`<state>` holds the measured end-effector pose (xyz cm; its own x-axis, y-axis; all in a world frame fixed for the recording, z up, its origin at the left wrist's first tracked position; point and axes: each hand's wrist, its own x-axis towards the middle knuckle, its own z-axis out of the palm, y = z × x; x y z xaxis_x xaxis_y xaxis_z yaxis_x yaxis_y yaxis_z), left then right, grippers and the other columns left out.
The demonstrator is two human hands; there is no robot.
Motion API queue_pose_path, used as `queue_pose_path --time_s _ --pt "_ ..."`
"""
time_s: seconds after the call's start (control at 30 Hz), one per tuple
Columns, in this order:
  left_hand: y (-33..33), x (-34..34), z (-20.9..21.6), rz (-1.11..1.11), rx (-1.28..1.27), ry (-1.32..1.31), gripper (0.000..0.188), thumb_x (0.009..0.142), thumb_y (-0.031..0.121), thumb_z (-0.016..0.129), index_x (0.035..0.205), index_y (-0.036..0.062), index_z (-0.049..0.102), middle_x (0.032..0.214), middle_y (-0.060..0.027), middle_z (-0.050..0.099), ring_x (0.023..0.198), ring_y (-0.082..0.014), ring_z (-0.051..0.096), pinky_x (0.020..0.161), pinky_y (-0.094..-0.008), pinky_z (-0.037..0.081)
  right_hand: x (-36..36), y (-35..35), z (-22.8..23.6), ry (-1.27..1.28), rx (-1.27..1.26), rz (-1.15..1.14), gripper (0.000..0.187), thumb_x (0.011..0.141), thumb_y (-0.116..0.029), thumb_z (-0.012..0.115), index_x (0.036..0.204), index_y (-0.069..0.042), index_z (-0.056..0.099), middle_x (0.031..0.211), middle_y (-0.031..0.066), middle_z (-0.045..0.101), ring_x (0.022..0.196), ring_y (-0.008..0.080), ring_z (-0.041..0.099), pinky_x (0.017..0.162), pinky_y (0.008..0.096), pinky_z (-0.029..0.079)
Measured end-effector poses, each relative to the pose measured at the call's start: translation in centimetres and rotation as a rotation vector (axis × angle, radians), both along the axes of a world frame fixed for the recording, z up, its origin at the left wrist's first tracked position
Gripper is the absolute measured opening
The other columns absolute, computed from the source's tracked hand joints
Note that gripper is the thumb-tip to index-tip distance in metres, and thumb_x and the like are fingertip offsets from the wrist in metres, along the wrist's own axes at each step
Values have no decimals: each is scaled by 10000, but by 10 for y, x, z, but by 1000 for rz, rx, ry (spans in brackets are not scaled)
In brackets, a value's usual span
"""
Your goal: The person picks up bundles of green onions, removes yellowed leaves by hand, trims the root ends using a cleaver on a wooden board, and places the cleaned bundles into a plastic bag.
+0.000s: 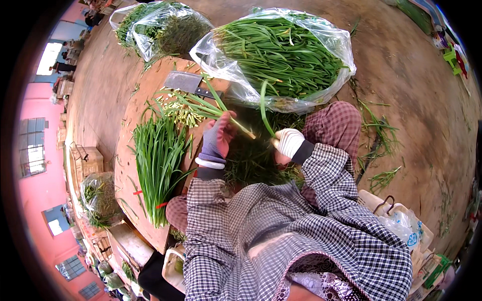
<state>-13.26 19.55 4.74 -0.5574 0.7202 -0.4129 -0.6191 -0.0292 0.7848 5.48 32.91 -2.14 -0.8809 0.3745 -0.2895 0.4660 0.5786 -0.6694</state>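
My left hand (219, 134), in a purple-grey glove with bare fingertips, is closed around a few garlic chives (205, 106). Their pale ends point toward my right hand (288, 143), which wears a white striped glove. Between its fingertips it pinches a single long green leaf (263, 108) that curves upward. A cleaver (182, 81) with a black handle lies on the wooden board (131, 165) just beyond my left hand. Cut pale stem ends (188, 118) are heaped beside it. Nearer me on the board rests a bundle of chives (159, 160) with red ties near its lower end.
A large clear plastic bag full of chives (286, 55) stands ahead, with another bag of greens (165, 30) at its left. Loose trimmings (379, 133) litter the floor at the right. A pale crate (422, 231) sits by my right elbow, a white container (173, 268) at lower left.
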Motion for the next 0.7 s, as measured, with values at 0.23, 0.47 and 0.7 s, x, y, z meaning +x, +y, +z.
queue_pose_path --time_s 0.23,0.47,0.7 --pt "-10 -3 2 16 -63 8 181 908 224 655 968 53 658 779 32 590 679 -43 529 656 -211 492 -21 -12 38 212 -695 -250 417 906 -371 559 1035 6 682 694 131 648 521 174 619 533 325 492" --pt "-12 12 -11 88 -211 -9 214 897 195 664 1054 56 622 850 26 629 664 -50 553 692 -242 526 -44 -39 39 359 -511 -263 216 810 -204 698 866 4 691 650 112 635 508 201 592 489 338 459" --pt "-21 25 -20 57 -324 154 225 871 169 691 1040 41 617 796 -7 644 594 -38 535 540 -200 457 -43 -50 26 392 -349 -162 215 791 -206 710 835 3 689 630 141 628 554 242 605 522 381 457"
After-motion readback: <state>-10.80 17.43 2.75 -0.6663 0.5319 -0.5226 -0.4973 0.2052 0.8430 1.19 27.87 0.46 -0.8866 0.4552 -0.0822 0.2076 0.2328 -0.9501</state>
